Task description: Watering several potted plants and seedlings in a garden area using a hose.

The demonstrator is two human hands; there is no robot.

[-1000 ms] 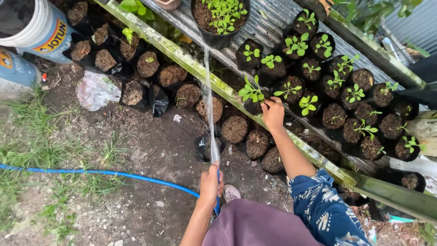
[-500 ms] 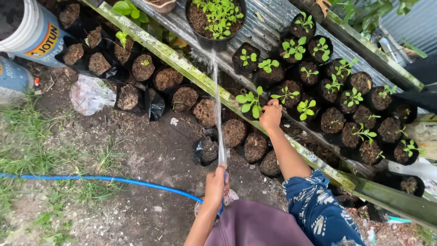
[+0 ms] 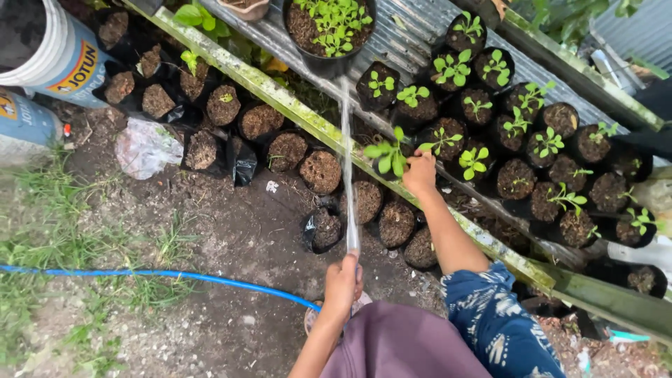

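My left hand (image 3: 343, 283) is closed around the end of a blue hose (image 3: 175, 275). A thin jet of water (image 3: 348, 182) shoots from it toward the black grow bags on the far side. My right hand (image 3: 420, 173) reaches forward and grips the rim of a black grow bag holding a green seedling (image 3: 388, 155), which stands at the edge of a mossy wooden beam (image 3: 280, 98). Many more seedling bags (image 3: 518, 126) stand on a corrugated metal sheet (image 3: 413, 28) behind it.
Soil-filled bags without plants (image 3: 320, 170) line the ground before the beam. A large black pot of small seedlings (image 3: 329, 28) stands at the top. A white bucket (image 3: 56, 49) and a crumpled clear plastic bag (image 3: 147, 147) are at left, with grass (image 3: 42, 231) beside them.
The water jet has swung to the right, from the big pot toward the bags near my right hand. My left hand moved right a little. My right hand stays on the seedling bag.
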